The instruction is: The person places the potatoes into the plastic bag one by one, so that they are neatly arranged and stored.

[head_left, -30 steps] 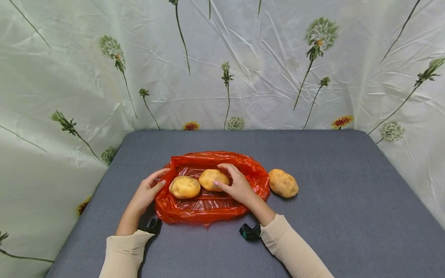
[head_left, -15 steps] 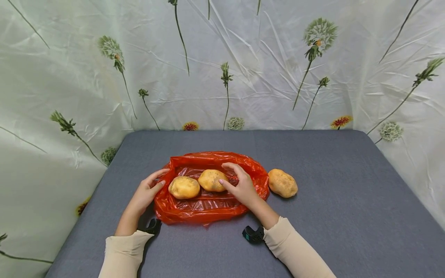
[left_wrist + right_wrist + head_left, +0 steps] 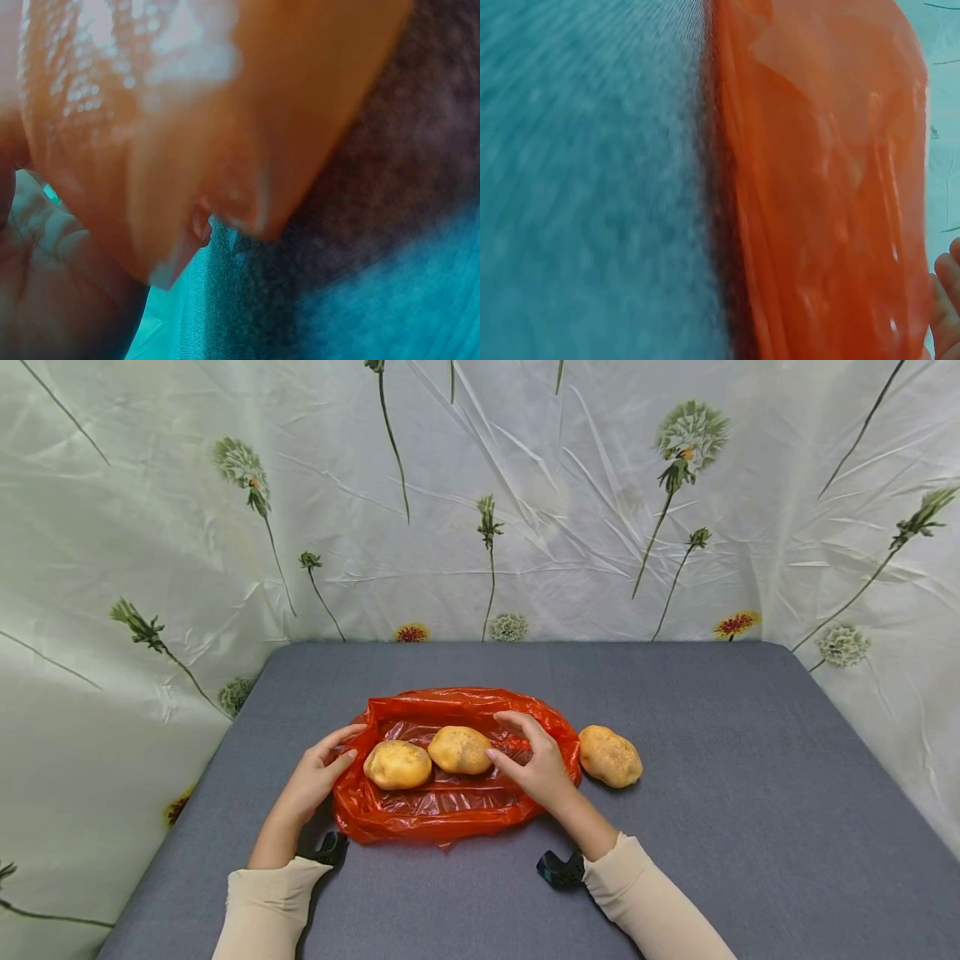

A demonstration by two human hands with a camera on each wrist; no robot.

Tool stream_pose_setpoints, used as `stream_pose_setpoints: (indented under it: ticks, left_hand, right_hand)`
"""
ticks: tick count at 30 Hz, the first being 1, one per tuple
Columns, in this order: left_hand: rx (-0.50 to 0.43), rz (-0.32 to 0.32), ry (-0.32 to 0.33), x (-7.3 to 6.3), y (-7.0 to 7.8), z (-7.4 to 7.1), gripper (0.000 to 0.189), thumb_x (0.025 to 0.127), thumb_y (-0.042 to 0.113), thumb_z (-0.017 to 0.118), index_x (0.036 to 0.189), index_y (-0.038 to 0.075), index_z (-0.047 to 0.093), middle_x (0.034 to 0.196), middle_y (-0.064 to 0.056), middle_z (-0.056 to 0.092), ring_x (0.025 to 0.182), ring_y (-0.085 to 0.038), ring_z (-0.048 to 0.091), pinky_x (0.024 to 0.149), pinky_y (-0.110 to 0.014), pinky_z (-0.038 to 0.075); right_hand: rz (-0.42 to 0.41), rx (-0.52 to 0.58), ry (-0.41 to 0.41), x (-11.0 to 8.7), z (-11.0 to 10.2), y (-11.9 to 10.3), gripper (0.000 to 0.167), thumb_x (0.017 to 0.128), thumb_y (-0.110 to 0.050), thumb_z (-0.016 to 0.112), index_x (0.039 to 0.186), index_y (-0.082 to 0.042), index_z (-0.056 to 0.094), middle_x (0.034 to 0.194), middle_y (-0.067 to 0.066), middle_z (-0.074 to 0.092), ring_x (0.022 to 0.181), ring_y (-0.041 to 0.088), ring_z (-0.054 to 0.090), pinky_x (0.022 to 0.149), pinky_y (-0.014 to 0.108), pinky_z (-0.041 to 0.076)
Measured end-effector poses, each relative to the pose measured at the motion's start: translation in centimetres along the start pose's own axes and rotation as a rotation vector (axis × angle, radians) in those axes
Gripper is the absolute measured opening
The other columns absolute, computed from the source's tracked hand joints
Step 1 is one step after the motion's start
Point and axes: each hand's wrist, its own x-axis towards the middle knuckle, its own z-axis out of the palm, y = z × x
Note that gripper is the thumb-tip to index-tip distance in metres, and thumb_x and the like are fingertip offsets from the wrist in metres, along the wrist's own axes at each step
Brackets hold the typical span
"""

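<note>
A red plastic bag (image 3: 450, 822) lies spread with its mouth up on the grey table. Inside it are two potatoes, one at the left (image 3: 397, 765) and another near the middle (image 3: 459, 750). My left hand (image 3: 310, 781) holds the bag's left rim, thumb and forefinger over the plastic and the other fingers hidden. Above the bag's right half my right hand (image 3: 546, 768) has its fingers spread around nothing, the thumb tip right at the middle potato's edge. In the right wrist view only fingertips (image 3: 948, 292) show beside the bag's wall.
A third potato (image 3: 611, 757) lies on the table just outside the bag's right side. The table (image 3: 735, 793) extends to the right. A hanging sheet (image 3: 570, 510) printed with flowers stands behind and beside it.
My right hand has come off the middle potato and moved to the right, its fingers opening. That potato stays in the bag. My left hand has not moved.
</note>
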Motion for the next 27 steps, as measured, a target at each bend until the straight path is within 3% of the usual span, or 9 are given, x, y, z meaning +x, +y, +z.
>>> stream_pose_setpoints:
  ticks: [7,10,14,17,27]
  left_hand:
    - [0.002,-0.018,0.003,0.1,-0.1,0.0,0.038,0.092,0.008,0.048,0.13,0.005,0.044,0.117,-0.021,0.046,0.083,-0.016,0.055,0.065,-0.029,0.05]
    - [0.004,-0.019,0.004,0.1,-0.1,0.0,0.038,0.092,0.008,0.049,0.13,0.005,0.044,0.116,-0.021,0.046,0.083,-0.016,0.055,0.065,-0.029,0.05]
    - [0.007,-0.019,-0.003,0.1,-0.2,-0.1,0.039,0.093,0.009,0.049,0.131,0.005,0.043,0.118,-0.021,0.045,0.085,-0.016,0.056,0.066,-0.029,0.05]
    - [0.005,-0.02,-0.007,0.0,-0.2,-0.1,0.039,0.093,0.01,0.049,0.131,0.005,0.043,0.119,-0.022,0.044,0.085,-0.016,0.056,0.067,-0.029,0.05]
    - [0.001,-0.024,-0.008,0.1,-0.3,0.0,0.039,0.093,0.01,0.049,0.131,0.005,0.043,0.117,-0.023,0.045,0.086,-0.017,0.056,0.067,-0.029,0.05]
  right_hand:
    - [-0.017,0.001,0.008,-0.5,-1.0,0.2,0.045,0.072,0.008,0.068,0.113,0.012,0.05,0.111,0.024,0.054,0.102,0.036,0.051,0.089,0.037,0.04]
    - [-0.026,0.0,0.006,-1.0,-1.3,1.7,0.047,0.073,0.004,0.07,0.116,0.006,0.05,0.114,0.021,0.054,0.106,0.03,0.051,0.091,0.034,0.038]
    - [-0.056,-0.02,0.021,-1.4,-2.0,2.1,0.049,0.072,0.005,0.07,0.116,0.005,0.05,0.112,0.021,0.054,0.105,0.028,0.051,0.091,0.029,0.038]
    - [-0.068,-0.032,0.039,-1.3,-2.6,0.7,0.048,0.069,0.011,0.068,0.113,0.011,0.049,0.11,0.024,0.053,0.102,0.033,0.051,0.091,0.027,0.038]
    - [-0.069,-0.06,0.083,-1.7,-3.8,0.5,0.049,0.066,0.013,0.069,0.111,0.013,0.05,0.106,0.027,0.053,0.098,0.035,0.05,0.09,0.025,0.037]
